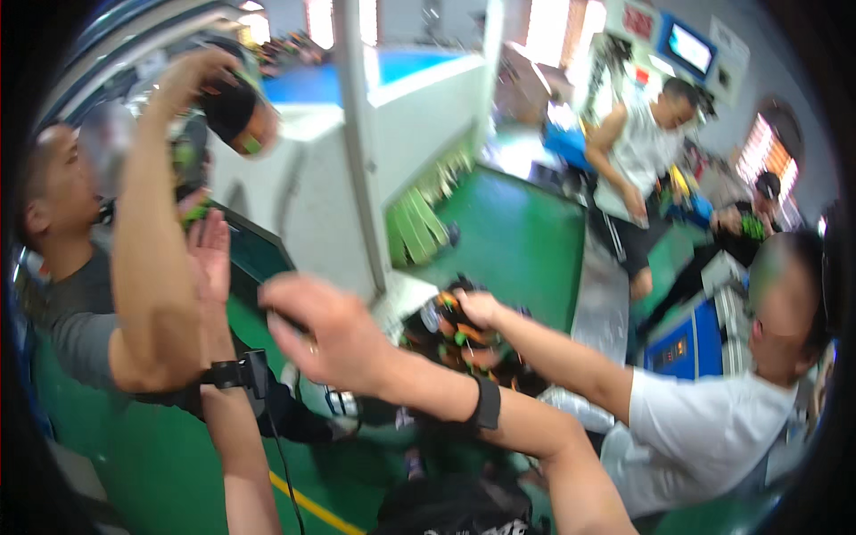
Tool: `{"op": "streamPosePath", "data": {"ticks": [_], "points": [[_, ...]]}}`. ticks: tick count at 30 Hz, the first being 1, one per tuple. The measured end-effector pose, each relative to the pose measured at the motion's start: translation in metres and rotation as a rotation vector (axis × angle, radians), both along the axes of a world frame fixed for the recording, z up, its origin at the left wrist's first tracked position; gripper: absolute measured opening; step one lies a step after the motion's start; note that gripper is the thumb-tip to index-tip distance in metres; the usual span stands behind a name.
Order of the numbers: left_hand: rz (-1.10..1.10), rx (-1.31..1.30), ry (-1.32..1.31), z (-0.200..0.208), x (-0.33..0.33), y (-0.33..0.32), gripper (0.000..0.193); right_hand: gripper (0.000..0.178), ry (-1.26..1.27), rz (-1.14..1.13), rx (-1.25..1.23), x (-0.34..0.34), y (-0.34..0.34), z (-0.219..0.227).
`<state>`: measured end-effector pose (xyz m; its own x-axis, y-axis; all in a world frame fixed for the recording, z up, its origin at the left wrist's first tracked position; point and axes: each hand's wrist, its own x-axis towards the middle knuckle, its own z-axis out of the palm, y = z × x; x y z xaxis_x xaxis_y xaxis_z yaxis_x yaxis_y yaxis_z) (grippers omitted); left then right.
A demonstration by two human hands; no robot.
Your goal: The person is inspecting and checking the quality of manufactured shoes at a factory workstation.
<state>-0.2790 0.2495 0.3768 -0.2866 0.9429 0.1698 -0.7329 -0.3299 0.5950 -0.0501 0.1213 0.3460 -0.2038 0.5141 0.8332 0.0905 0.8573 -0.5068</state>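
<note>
My left hand point(209, 257) is raised with its fingers stretched and its palm showing, empty. Just beyond its fingertips is a blurred green and orange item point(193, 205); I cannot tell whether they touch. My right hand point(325, 334) reaches across to the left, smeared by motion, its fingers bent and apart from the thumb with nothing between them. At the left, a co-worker's hand point(201, 76) holds up a black, shoe-like piece point(234, 111) with orange and green parts. Beyond my right forearm, another person's hand point(481, 308) touches a pile of black, orange and green pieces point(459, 343).
People stand close on both sides of me. A white-walled machine with a blue bed point(406, 69) and a metal post point(358, 152) rises ahead. Farther right are a bench point(599, 294), a blue machine point(682, 348) and more people. A cable point(283, 464) hangs from my left wrist.
</note>
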Motion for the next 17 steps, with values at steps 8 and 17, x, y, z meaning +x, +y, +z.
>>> {"op": "streamPosePath", "data": {"ticks": [8,17], "points": [[-0.609,-0.479,0.986,-0.251,0.108,-0.146,0.022,0.017,-0.237,-0.209,-1.327,0.172,-0.182,-0.220],[-1.149,0.015,1.946,-0.300,0.157,-0.233,0.039,0.018,0.120,-0.552,-1.517,0.221,-0.233,-0.285]]}}
